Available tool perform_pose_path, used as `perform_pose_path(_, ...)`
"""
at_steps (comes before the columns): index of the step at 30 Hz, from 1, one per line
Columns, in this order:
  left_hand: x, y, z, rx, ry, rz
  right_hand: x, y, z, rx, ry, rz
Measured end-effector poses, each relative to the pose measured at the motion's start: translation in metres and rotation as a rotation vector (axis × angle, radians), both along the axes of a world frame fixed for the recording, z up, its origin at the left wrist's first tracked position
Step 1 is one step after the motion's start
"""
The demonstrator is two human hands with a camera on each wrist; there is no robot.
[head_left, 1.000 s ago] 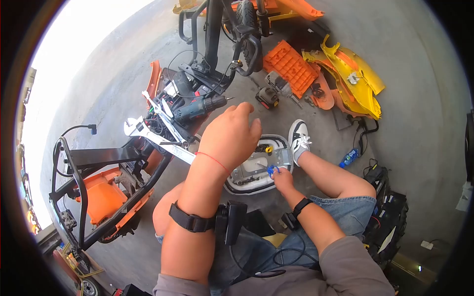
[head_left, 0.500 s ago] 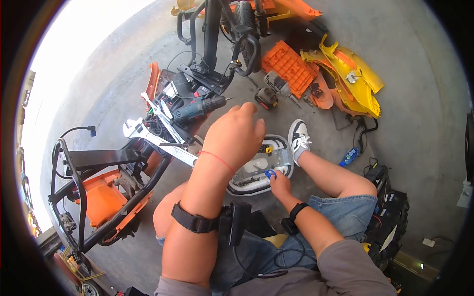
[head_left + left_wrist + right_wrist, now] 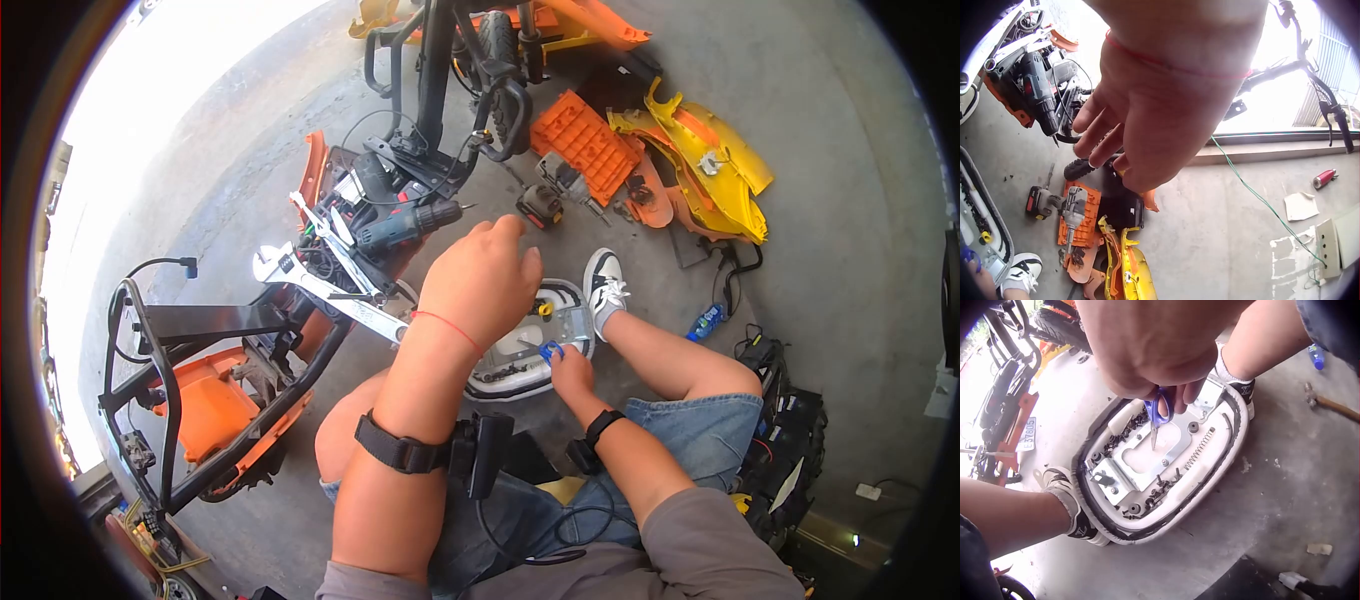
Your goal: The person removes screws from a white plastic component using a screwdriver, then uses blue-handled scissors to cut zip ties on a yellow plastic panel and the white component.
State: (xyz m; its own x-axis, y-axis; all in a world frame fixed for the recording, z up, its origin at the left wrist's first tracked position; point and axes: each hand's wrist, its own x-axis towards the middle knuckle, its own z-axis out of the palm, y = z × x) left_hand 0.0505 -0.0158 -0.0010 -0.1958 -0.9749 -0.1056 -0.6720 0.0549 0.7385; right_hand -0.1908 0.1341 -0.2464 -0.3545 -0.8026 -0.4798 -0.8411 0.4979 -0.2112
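My left hand [image 3: 478, 285] is raised, its fingers loosely bent and holding nothing; in the left wrist view the same hand [image 3: 1154, 112] shows spread, relaxed fingers. In the head view my right hand [image 3: 573, 375] grips small scissors by their blue handles [image 3: 550, 350]. Seen from the right wrist, that hand [image 3: 1154, 350] has its fingers at the handles of the scissors [image 3: 1164, 407], blades pointing down above a white, dark-edged oval seat-like pan [image 3: 1190, 514]. Inside the pan lie a metal plate [image 3: 1175, 440], a spring [image 3: 1200, 448] and many dark screws.
A drill [image 3: 408, 226] and a large wrench [image 3: 335, 295] lie on a frame at the left. Beyond the pan are a cordless tool [image 3: 540, 205], an orange panel [image 3: 587, 147] and yellow bodywork [image 3: 735, 170]. A shoe [image 3: 605, 283] stands beside the pan; a hammer [image 3: 1329, 405] lies on the floor.
In the head view my left hand has shifted slightly right and down, still holding nothing. My right hand still grips the scissors, with little movement.
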Motion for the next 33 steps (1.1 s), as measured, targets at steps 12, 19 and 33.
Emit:
perform_pose_path(12, 0.005, 0.001, -0.002, 0.039, -0.018, -0.001, 0.013, 0.004, 0.011, -0.017, 0.053, 0.018)
perform_pose_path(19, 0.005, 0.004, -0.004, 0.06, -0.004, -0.016, 0.007, 0.014, 0.002, 0.131, 0.058, 0.138)
perform_pose_path(33, -0.015, 0.003, -0.018, 0.031, -0.086, -0.161, 0.018, -0.02, 0.052, -0.071, -0.283, -0.009)
